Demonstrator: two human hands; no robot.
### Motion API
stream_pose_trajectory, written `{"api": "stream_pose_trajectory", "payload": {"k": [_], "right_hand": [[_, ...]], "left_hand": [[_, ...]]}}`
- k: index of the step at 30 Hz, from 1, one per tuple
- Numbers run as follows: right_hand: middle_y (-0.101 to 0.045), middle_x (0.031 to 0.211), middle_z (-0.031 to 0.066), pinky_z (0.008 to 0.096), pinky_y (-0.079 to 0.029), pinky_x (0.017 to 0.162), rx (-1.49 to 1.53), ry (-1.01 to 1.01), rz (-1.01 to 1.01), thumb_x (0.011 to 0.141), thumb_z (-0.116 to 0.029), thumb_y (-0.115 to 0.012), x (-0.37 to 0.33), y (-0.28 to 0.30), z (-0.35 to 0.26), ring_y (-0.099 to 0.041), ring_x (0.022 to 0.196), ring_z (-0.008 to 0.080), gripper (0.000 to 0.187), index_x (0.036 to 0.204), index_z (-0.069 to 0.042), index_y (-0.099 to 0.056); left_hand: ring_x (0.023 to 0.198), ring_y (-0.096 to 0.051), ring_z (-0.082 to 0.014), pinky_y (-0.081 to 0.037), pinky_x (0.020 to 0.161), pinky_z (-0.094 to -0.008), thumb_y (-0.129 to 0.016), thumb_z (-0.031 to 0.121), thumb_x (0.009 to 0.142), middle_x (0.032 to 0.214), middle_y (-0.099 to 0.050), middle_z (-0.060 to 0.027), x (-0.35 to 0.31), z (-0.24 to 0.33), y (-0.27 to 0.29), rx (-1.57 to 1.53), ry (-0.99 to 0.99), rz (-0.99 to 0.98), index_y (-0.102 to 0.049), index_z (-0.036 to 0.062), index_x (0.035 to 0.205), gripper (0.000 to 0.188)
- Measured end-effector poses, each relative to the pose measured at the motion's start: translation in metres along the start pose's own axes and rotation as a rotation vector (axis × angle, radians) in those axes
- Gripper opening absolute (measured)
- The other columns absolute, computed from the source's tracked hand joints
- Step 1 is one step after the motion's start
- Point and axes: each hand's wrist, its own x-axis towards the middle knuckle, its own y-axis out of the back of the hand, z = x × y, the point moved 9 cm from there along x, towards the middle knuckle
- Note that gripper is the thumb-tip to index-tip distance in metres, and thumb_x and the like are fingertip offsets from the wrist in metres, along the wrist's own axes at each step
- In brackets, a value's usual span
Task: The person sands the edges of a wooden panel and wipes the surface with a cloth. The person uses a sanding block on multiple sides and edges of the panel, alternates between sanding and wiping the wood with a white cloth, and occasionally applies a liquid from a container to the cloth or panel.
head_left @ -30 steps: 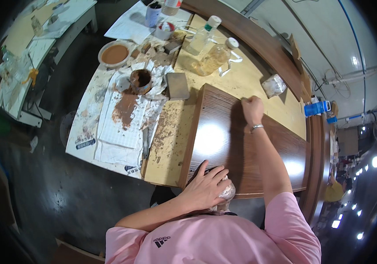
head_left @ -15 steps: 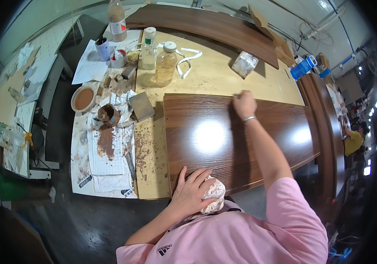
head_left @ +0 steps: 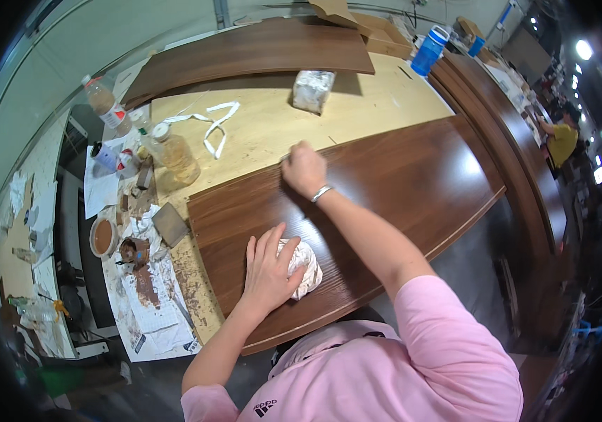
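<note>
A glossy dark brown wood-grain board (head_left: 385,183) lies in front of me on the table. My left hand (head_left: 267,271) rests on its near left part, with a crumpled white cloth (head_left: 308,273) held under the palm and thumb. The fingers reach forward over the board. At the far long edge, my right hand (head_left: 305,171) is closed in a fist against the board. Whatever its fingers hold is hidden from view. Beyond that edge stands a white wrapped block (head_left: 313,91).
Another brown board (head_left: 252,56) lies at the back. Bottles, including one with yellowish liquid (head_left: 176,158), stand left. Nearby are a tub of brown paste (head_left: 103,237), a brown-smeared cup (head_left: 134,251) and a flat block (head_left: 169,224). A blue bottle (head_left: 430,50) stands back right; a person (head_left: 562,141) is farther off.
My view has turned. My left hand has moved with the cloth from the board's near edge farther onto its surface. My right fist has shifted left along the far edge.
</note>
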Motion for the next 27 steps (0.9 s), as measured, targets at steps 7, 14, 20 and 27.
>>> {"api": "stream_pose_trajectory", "payload": {"k": [7,14,20,27], "right_hand": [[-0.062,0.099,0.016,0.0447,-0.054,0.082,-0.162,-0.158,0.153,0.082,-0.018,-0.068,0.055,0.094,0.234,-0.065,0.094,0.0344,0.018,0.09,-0.002,-0.068],[-0.063,0.101,0.0168,0.0445,-0.054,0.083,-0.191,-0.257,0.144,0.082,-0.017,-0.068,0.109,0.166,0.406,-0.065,0.097,0.0351,0.017,0.089,-0.002,-0.07],[-0.065,0.105,0.0168,0.045,-0.053,0.086,-0.18,-0.313,0.158,0.083,-0.016,-0.066,0.138,0.206,0.526,-0.065,0.099,0.0355,0.017,0.09,-0.002,-0.072],[-0.065,0.108,0.0152,0.0434,-0.051,0.09,-0.204,-0.384,0.131,0.08,-0.017,-0.072,0.166,0.249,0.634,-0.063,0.105,0.0333,0.019,0.092,-0.002,-0.072]], "left_hand": [[0.121,-0.05,-0.0397,-0.035,0.106,-0.0549,-0.072,0.022,0.078,0.133,-0.052,-0.0216,0.083,0.02,-0.057,-0.033,0.01,0.089,-0.059,0.0036,0.12,0.047],[0.124,-0.05,-0.0368,-0.032,0.109,-0.0559,-0.07,0.022,0.081,0.132,-0.054,-0.0192,0.189,0.084,-0.136,-0.004,0.015,0.122,-0.058,0.003,0.121,0.046],[0.124,-0.053,-0.0367,-0.031,0.112,-0.0549,-0.066,0.019,0.078,0.126,-0.06,-0.0183,0.194,0.09,-0.146,0.062,0.136,0.1,-0.059,0.0043,0.119,0.044],[0.12,-0.055,-0.041,-0.035,0.109,-0.0554,-0.064,0.019,0.076,0.123,-0.061,-0.0196,0.198,0.095,-0.15,0.074,0.131,0.145,-0.058,0.0022,0.116,0.043]]}}
